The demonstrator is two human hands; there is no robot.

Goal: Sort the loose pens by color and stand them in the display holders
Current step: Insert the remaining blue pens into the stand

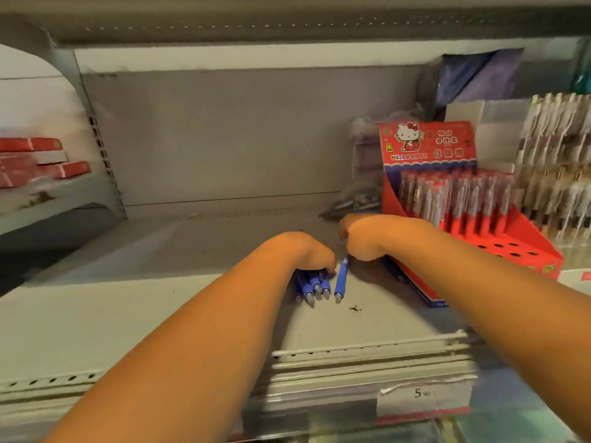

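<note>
Several blue pens [311, 287] lie bunched on the grey shelf [160, 282], tips toward me, and my left hand [307, 252] grips their upper ends. My right hand [361, 238] pinches the top of one more blue pen [340, 279], which slants down just right of the bunch. A red Hello Kitty display holder [524, 247] stands to the right of my right hand. Its back rows hold upright pens with red and clear barrels [454, 195]; its front holes are open. My fingers are mostly hidden under the hands.
A clear bag of small items [355, 199] lies behind my right hand. Racks of packaged pens [559, 161] stand at the far right. Red boxes [38, 161] are stacked on the neighbouring shelf at left. A price tag reading 5.90 [422, 394] hangs on the shelf's front rail.
</note>
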